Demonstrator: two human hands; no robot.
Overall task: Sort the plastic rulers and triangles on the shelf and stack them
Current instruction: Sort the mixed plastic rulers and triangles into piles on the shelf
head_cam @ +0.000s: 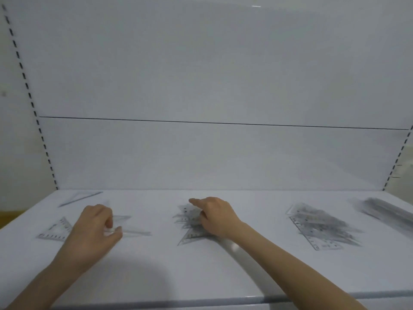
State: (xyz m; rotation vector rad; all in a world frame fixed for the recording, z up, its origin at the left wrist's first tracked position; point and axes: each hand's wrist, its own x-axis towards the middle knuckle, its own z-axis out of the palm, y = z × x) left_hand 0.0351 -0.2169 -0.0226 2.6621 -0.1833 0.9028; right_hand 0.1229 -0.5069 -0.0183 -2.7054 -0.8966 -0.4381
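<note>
White shelf point(223, 276) filled the lower half of the frame. Left hand point(89, 233), lower left, pinched a clear triangle point(125, 220) by its edge between thumb and curled fingers. Right hand point(214, 215), at centre, rested on the centre pile point(190, 236) of triangles, forefinger straight and other fingers bent; whether it gripped a piece could not be told. A lone triangle point(55, 230) lay just left of the left hand, a thin triangle point(78, 198) behind it. Right pile point(319, 224) and blurred rulers point(388, 211) lay at right.
</note>
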